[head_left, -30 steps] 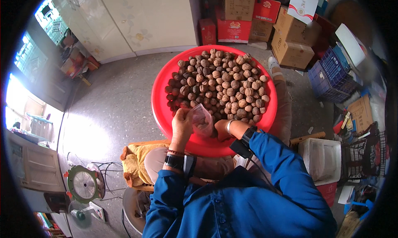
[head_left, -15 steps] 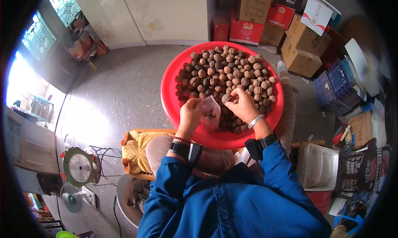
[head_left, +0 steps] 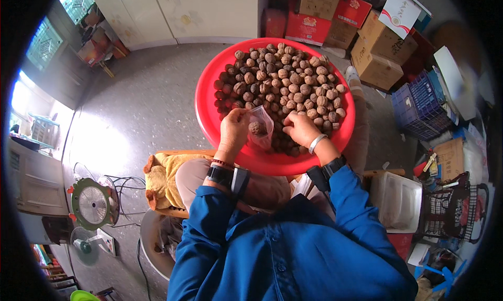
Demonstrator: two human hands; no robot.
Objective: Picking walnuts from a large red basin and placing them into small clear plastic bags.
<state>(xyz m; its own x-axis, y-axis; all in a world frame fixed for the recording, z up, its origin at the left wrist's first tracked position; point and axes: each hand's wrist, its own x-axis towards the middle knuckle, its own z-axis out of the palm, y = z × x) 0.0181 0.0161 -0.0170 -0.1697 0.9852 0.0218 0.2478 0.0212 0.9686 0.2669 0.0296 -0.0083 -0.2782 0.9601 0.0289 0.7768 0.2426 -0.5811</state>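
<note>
A big red basin [head_left: 209,120] rests on my lap, heaped with several brown walnuts [head_left: 285,83]. My left hand [head_left: 234,127] holds a small clear plastic bag [head_left: 261,129] upright at the basin's near edge; a walnut or two shows inside it. My right hand [head_left: 300,129] lies on the pile just right of the bag, fingers curled down among the walnuts. Whether it grips one I cannot tell. Both forearms are in blue sleeves with dark bands at the wrists.
Cardboard and red boxes [head_left: 374,62] are stacked behind the basin, with a blue crate [head_left: 419,104] at right. A white plastic tub [head_left: 398,201] sits by my right elbow. A green-rimmed scale [head_left: 91,204] and a yellow cushion [head_left: 162,178] are at my left.
My right hand has come down from the bag's mouth onto the walnuts beside it. My left hand keeps the bag in place. The camera view has shifted a little.
</note>
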